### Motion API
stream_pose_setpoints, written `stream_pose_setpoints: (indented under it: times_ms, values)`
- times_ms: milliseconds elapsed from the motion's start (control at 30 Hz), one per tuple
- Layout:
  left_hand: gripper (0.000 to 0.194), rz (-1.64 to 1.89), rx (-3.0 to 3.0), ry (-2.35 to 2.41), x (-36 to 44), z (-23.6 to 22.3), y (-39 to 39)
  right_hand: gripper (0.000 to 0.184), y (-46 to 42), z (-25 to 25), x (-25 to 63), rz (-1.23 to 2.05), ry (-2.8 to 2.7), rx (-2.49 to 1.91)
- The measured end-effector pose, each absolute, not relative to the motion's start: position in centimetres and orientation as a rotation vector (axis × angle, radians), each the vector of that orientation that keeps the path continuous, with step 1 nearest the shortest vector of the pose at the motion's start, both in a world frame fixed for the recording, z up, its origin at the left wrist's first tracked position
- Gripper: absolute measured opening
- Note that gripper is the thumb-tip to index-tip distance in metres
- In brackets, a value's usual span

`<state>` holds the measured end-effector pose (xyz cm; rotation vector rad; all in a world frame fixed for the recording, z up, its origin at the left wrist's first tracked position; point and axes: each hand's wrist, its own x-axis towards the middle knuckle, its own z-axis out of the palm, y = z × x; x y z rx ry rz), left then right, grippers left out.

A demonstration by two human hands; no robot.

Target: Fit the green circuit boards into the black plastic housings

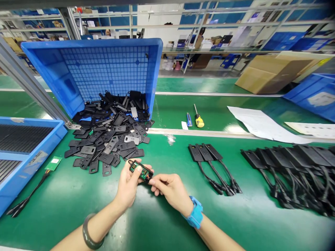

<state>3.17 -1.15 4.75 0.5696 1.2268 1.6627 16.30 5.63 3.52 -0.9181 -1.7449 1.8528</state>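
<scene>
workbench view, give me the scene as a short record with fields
left hand: holds a black case with a green circuit board inside
right hand: fingers at the case's near end
blue crate: on its side, black covers spilling out
tools: blue cutter beside yellow screwdriver
cabled units: group of three, larger row farther right
loose board: cable attached, by the blue tray
paper: white sheet behind the cabled units
</scene>
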Motion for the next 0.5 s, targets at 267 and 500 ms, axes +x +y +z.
stream_pose_setpoints:
  times_ms: [267, 500]
  values:
    - [0.029, 1.726, 0.71, 1.406, 3.8, 5.2, -1.7, 0.036, 5.6, 3.1, 15.9, 1.579, -1.89, -0.991]
    - [0.036, 1.507, 0.692, 1.376, 2.6, 5.2, -0.8, 0.033, 6.1, 4.1, 16.1, 1.248, -2.166, -0.747]
